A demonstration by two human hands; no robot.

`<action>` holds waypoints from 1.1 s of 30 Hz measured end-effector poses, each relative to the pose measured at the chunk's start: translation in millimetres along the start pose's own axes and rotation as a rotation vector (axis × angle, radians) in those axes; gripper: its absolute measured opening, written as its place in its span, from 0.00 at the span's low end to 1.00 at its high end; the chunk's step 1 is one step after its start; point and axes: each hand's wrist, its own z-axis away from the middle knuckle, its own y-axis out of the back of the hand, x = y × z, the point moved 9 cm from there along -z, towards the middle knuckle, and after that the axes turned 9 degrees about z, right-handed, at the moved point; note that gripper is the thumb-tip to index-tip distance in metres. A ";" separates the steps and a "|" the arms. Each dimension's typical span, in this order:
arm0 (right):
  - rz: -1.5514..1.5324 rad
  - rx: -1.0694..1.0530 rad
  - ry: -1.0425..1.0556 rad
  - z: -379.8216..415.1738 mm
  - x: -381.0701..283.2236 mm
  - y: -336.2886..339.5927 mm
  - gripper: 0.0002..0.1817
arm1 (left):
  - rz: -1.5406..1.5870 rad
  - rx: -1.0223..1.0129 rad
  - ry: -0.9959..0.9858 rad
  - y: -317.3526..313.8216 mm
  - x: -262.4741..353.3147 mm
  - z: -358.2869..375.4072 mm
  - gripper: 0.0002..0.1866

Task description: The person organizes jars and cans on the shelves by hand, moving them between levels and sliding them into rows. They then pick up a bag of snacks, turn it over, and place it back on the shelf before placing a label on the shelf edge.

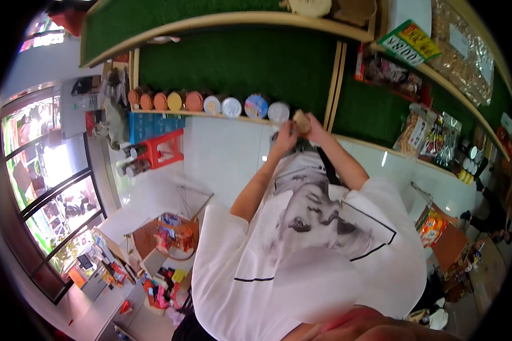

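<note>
Both my hands are raised at the front edge of a green-lined shelf, close together. A small tan object [301,121], whose kind I cannot make out, is gripped in my right hand [315,132]. Just left of it, my left hand [285,138] has its fingers drawn together beside the tan object; what they hold is too small to tell. Nearest to my left hand is a jar with a whitish lid [278,112], the last in a row. Next to that jar is one with a blue patterned lid [256,106].
More jars with orange lids [194,101] line the green shelf [239,68]. Packaged goods [413,129] stand on the right shelf, below a price sign [409,42]. A red stool [164,149] and a cluttered desk [105,290] are at left. Another person [498,227] is far right.
</note>
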 end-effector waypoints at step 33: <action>1.356 -0.151 1.831 446.8 -257.8 -405.2 0.34 | 0.392 0.189 -1.105 201.6 508.9 -2.3 0.48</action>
